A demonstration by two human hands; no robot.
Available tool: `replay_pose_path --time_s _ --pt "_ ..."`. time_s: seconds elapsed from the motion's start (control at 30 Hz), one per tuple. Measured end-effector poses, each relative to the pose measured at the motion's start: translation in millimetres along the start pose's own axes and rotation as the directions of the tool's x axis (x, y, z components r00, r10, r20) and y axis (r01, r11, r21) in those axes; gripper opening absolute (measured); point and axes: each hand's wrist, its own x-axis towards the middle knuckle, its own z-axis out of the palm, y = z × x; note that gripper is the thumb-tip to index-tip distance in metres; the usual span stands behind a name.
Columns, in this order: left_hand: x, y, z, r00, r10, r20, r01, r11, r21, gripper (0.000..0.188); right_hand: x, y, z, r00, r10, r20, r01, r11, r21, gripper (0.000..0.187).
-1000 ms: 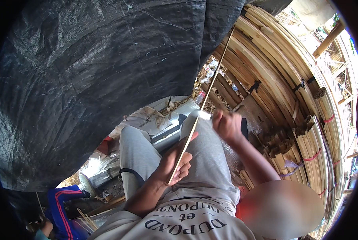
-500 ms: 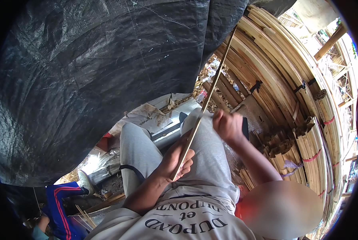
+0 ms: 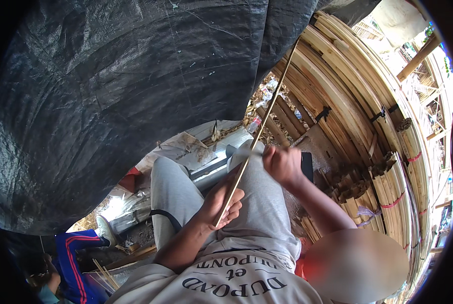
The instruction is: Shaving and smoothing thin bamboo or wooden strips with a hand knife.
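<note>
Left hand point(image 3: 221, 202) grips the strip's point(image 3: 267, 111) lower end, long axis running to upper right; right hand point(image 3: 283, 164) fisted beside it, blade unclear.

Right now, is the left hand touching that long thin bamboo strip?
Touching. The head view shows the left hand closed around the lower end of the bamboo strip, its fingers wrapped over it with no gap showing.

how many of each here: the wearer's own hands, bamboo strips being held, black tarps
hands: 2, left and right
strip: 1, long and thin, running through the left hand
tarp: 1, black, above the hands
total: 4
</note>
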Motion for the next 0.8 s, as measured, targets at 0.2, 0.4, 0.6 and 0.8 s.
replay_pose_path --time_s 0.2,0.4,0.6,0.8 --pt "3.4 1.6 4.7 0.997 0.001 0.076 -0.002 1.0 0.02 0.042 35.7 51.1 7.1 0.992 0.115 -0.055 -0.122 0.978 -0.167 0.046" --pt "-2.4 3.7 -8.4 0.997 0.03 0.073 -0.023 0.996 -0.085 0.029 6.4 -23.8 -22.3 0.982 -0.098 0.164 0.098 0.995 0.007 0.041" --pt "1.5 4.2 -7.8 0.997 0.0 0.078 -0.002 1.0 0.025 0.028 27.9 54.7 21.8 0.996 0.062 -0.063 -0.071 0.987 -0.145 0.05" --pt "0.8 3.8 -5.0 0.993 0.02 0.115 -0.017 0.999 -0.027 0.033 54.4 73.3 6.4 0.992 0.109 -0.069 -0.127 0.915 -0.382 0.052"
